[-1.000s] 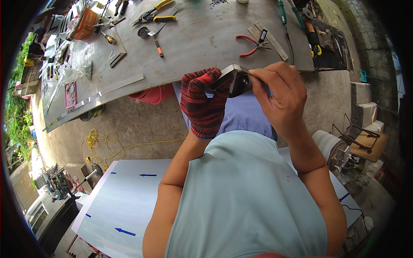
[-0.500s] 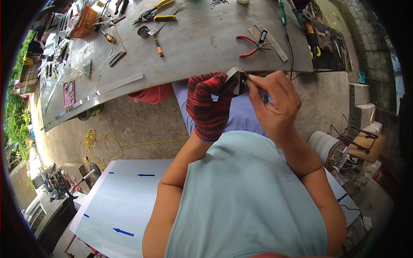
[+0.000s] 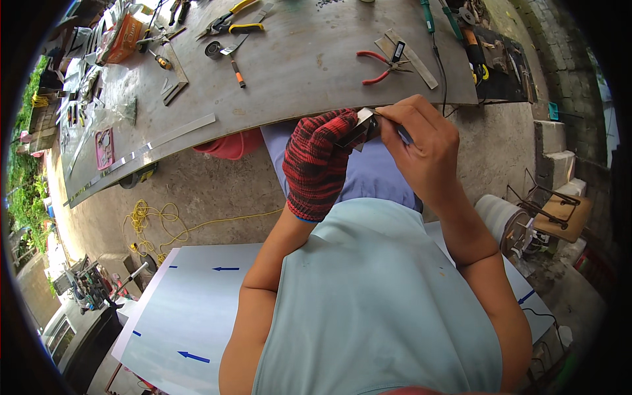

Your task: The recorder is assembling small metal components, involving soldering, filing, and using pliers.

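In front of me, at the table's near edge, my left hand wears a red and black knitted glove. Its fingers are wrapped round a small angular metal piece, silvery on top and dark on the side. My bare right hand meets that piece at its right end, thumb and forefinger pinched together. Whatever sits between those fingertips is too small and hidden to name. Pliers with red handles lie on the table just beyond both hands, beside flat metal strips.
The grey metal table holds a screwdriver, tin snips, an orange-handled tool, a metal square and a long metal strip. A yellow cord lies on the floor; a white board is behind me.
The metal piece has turned a little in my gloved left hand, and its silvery face shows differently. My right fingertips have come closer against its end. The view has shifted slightly.
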Demonstrator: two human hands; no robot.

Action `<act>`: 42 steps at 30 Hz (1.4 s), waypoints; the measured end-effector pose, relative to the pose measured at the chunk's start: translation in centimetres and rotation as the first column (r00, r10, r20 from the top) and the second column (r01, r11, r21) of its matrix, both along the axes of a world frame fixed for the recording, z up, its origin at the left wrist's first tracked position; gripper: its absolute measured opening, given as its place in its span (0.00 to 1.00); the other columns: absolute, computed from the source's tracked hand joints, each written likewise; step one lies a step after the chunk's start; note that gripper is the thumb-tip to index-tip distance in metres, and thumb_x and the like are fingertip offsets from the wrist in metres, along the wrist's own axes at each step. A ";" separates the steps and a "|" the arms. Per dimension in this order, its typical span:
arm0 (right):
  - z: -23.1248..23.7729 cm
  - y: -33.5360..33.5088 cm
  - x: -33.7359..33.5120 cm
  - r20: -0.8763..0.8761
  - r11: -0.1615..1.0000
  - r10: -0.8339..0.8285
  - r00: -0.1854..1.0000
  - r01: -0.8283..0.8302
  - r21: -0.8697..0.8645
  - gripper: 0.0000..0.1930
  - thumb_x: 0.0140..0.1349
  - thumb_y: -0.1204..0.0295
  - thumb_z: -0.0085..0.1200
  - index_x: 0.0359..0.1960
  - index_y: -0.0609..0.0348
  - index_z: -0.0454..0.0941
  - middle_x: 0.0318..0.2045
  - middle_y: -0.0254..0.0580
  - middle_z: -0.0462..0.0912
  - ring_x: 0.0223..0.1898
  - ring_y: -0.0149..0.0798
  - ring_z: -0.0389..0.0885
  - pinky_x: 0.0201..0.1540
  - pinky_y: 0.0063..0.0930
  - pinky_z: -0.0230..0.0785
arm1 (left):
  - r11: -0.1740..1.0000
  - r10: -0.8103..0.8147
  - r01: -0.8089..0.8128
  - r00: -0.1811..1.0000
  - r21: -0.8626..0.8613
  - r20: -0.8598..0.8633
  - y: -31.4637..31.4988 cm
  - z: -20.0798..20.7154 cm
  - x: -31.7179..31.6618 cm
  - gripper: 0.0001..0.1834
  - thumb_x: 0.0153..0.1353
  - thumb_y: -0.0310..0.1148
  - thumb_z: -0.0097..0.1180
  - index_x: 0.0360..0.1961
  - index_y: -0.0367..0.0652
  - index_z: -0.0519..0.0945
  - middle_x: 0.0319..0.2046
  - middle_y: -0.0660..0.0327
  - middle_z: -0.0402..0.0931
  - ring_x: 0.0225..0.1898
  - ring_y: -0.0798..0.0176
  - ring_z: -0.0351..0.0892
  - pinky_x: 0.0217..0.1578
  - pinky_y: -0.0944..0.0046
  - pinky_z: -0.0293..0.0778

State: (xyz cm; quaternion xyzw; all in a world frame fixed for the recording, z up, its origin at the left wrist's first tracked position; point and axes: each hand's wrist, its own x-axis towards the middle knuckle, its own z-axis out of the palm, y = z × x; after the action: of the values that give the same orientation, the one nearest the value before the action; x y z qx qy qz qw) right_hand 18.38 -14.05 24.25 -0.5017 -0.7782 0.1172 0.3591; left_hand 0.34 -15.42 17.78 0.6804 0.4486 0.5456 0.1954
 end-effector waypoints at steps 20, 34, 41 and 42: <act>-1.1 -1.0 -2.2 -0.225 0.994 -0.103 0.969 0.106 -0.002 0.08 0.58 0.87 0.64 0.38 0.65 0.84 0.29 0.41 0.80 0.27 0.35 0.80 0.31 0.27 0.74 | 0.990 0.139 -0.140 0.990 0.017 0.017 -1.4 -1.5 1.7 0.28 0.48 0.17 0.75 0.51 0.49 0.85 0.46 0.58 0.86 0.42 0.55 0.85 0.44 0.59 0.81; -1.3 -1.6 -1.7 -0.164 0.996 -0.045 0.986 0.031 -0.085 0.14 0.55 0.82 0.67 0.45 0.61 0.84 0.40 0.40 0.86 0.40 0.45 0.85 0.44 0.35 0.77 | 0.928 0.220 -0.081 0.907 -0.363 0.359 -1.7 -1.4 2.0 0.18 0.60 0.22 0.73 0.51 0.41 0.84 0.50 0.59 0.84 0.50 0.64 0.84 0.53 0.62 0.80; -0.9 -1.4 -1.1 -0.071 0.998 0.016 0.997 -0.012 0.054 0.15 0.52 0.83 0.68 0.43 0.59 0.85 0.41 0.38 0.87 0.40 0.43 0.84 0.46 0.36 0.77 | 0.846 0.231 0.071 0.844 -0.529 0.483 -2.1 0.0 2.5 0.20 0.62 0.24 0.72 0.54 0.38 0.82 0.49 0.59 0.86 0.46 0.68 0.85 0.45 0.66 0.84; -0.9 -1.4 -1.0 -0.073 0.999 0.018 0.997 -0.014 0.052 0.15 0.52 0.83 0.68 0.43 0.59 0.85 0.41 0.38 0.87 0.40 0.43 0.84 0.46 0.36 0.77 | 0.839 0.234 0.059 0.859 -0.541 0.456 -2.1 -0.2 2.4 0.19 0.62 0.24 0.73 0.54 0.38 0.82 0.49 0.59 0.86 0.44 0.68 0.86 0.43 0.66 0.85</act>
State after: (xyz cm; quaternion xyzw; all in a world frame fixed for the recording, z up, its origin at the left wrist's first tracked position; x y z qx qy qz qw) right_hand 17.38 -15.47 23.33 -0.4812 -0.7713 0.1182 0.3994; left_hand 2.77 -17.51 17.63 0.4092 0.5476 0.5651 0.4619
